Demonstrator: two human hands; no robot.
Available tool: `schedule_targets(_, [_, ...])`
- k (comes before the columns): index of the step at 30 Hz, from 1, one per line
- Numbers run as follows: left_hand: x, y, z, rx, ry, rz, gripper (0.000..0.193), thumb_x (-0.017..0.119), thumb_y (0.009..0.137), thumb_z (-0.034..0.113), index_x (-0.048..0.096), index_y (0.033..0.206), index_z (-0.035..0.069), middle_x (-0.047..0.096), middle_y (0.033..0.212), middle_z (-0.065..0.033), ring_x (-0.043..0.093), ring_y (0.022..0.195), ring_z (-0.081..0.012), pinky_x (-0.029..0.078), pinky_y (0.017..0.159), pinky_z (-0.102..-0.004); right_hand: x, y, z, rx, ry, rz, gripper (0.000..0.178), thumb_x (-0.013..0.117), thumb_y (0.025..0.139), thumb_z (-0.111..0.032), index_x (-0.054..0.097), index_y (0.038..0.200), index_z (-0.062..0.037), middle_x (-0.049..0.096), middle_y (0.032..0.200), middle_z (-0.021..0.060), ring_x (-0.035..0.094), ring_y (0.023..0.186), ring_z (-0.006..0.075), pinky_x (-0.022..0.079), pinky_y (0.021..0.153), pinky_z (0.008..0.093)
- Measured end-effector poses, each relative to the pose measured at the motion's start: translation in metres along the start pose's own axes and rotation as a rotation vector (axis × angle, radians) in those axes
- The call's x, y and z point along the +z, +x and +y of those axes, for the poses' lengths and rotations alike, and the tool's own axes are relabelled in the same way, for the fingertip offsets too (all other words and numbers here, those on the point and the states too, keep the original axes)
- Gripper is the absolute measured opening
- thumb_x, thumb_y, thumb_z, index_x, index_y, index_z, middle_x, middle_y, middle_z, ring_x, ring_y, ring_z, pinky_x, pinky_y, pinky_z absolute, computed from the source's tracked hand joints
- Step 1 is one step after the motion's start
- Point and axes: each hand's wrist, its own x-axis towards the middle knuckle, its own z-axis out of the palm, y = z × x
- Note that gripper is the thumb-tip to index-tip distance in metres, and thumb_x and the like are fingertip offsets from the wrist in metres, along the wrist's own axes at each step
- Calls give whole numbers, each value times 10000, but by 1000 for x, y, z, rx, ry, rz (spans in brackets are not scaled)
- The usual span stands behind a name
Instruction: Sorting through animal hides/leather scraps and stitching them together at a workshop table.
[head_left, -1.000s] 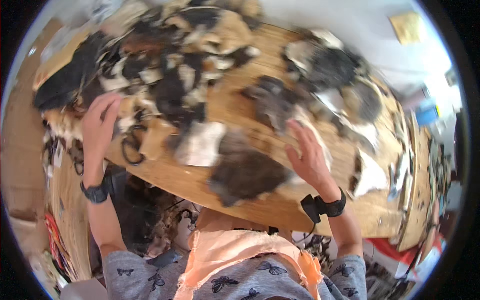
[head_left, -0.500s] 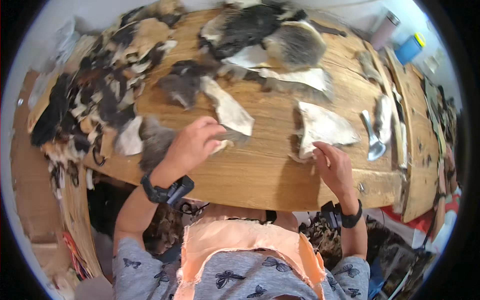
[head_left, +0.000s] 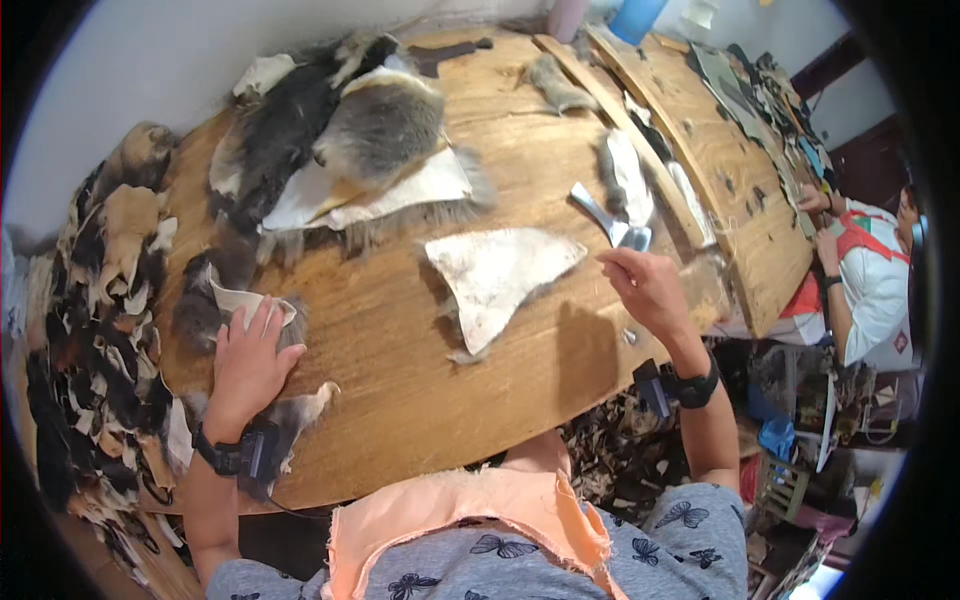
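Note:
My left hand (head_left: 250,360) lies flat, fingers spread, on a dark fur piece with a pale skin edge (head_left: 215,305) at the left of the round wooden table (head_left: 400,400). My right hand (head_left: 645,285) hovers above the table's right side with its fingers curled together and nothing visible in them. It is just below a metal tool (head_left: 605,218). A white triangular hide (head_left: 500,275), skin side up, lies flat between my hands, left of my right hand and apart from it.
A stack of grey, black and white pelts (head_left: 340,150) covers the far left of the table. Fur scraps (head_left: 100,300) are heaped beyond the left edge. Wooden boards (head_left: 700,150) run along the right, where another person (head_left: 870,280) works.
My left hand moved left from the table's middle onto the dark fur piece. My right hand came off the white hide's edge and shifted right, toward the metal tool.

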Motion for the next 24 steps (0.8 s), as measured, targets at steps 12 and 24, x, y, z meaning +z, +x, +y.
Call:
schedule_targets(12, [-60, 82, 31, -119, -453, 425, 277, 579, 823, 269, 652, 961, 40, 652, 930, -112, 609, 857, -251, 463, 752, -335, 14, 197, -1, -370, 91, -249, 187, 557, 795, -189, 677, 884, -76, 647, 766, 159, 630, 714, 291, 487, 654, 373])
schedule_targets(24, [-43, 216, 35, -407, -1123, 457, 256, 664, 798, 227, 607, 891, -4, 604, 822, -50, 547, 762, -133, 429, 657, -285, 65, 163, -5, -327, -78, -893, 365, 683, 688, -444, 672, 767, -88, 633, 723, 130, 627, 733, 270, 483, 626, 398])
